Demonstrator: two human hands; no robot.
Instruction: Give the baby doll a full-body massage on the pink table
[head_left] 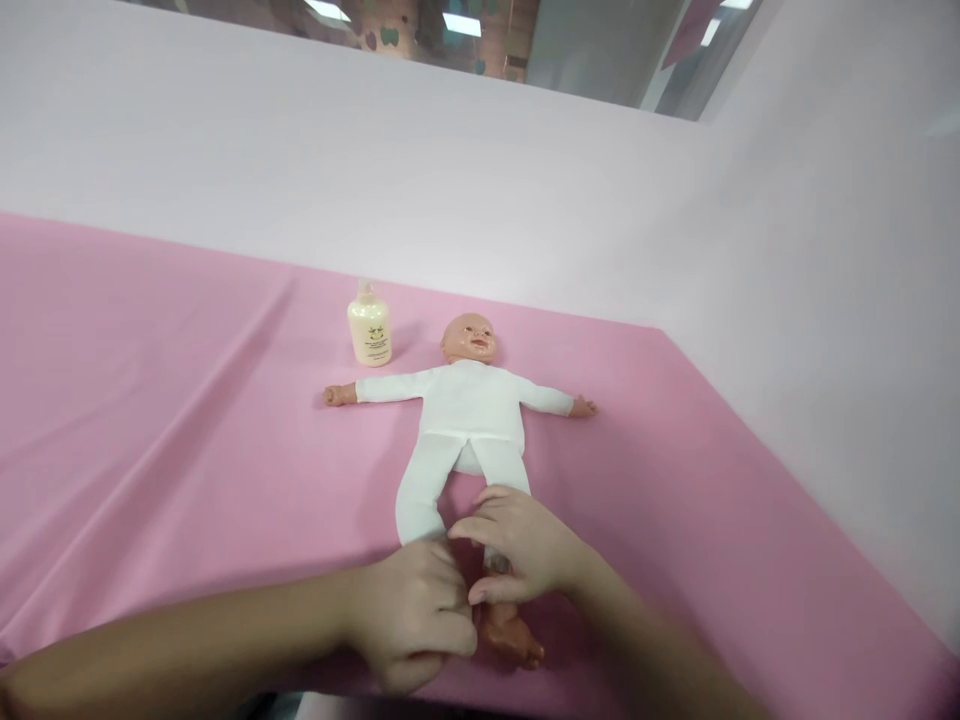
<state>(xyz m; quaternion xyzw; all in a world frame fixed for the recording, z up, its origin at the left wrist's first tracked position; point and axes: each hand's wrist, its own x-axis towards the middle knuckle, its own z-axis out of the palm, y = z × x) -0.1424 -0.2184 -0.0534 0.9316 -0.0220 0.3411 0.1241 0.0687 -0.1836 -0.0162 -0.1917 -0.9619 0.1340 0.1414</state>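
A baby doll (472, 405) in white cloth lies on its back on a pink-covered table (225, 480), arms spread and head away from me. My left hand (420, 610) is closed at the lower end of the doll's leg on the left, hiding that foot. Over the doll's other lower leg is my right hand (525, 545), its fingers bent and its thumb apart from them. A bare doll foot (510, 635) sticks out below my right hand. Beside the doll's head stands an upright bottle (370, 330) of pale yellow liquid with a pump top.
A white wall (420, 190) rises behind the table and another surface slopes up along the right. Above the wall is a glass window (585, 50) with reflected ceiling lights. Folds run through the pink cover on the left.
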